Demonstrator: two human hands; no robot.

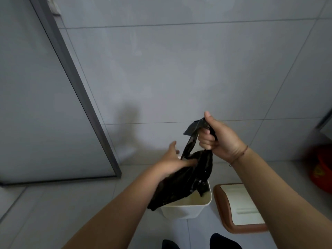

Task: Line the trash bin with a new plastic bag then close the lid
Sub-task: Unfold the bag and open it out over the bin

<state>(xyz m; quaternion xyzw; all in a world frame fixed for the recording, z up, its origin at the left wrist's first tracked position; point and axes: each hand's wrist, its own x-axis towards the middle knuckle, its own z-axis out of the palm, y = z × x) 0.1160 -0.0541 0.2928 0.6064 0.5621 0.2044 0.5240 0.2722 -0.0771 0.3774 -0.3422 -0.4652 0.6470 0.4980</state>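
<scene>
A crumpled black plastic bag [186, 178] hangs above a small cream trash bin [186, 210] on the floor. My right hand [218, 136] is raised and closed around the bag's top edge. My left hand [172, 159] is lower, its fingers pushed into the bag's folds, thumb spread away. The bag's bottom end droops over the bin's open rim and hides part of the inside. The bin's lid [240, 207], cream with a brown rim, lies flat on the floor to the right of the bin.
A grey tiled wall rises right behind the bin. A framed glass door panel [75, 83] stands at the left. A red basin [323, 169] sits at the far right. My feet [222, 241] are just in front of the bin.
</scene>
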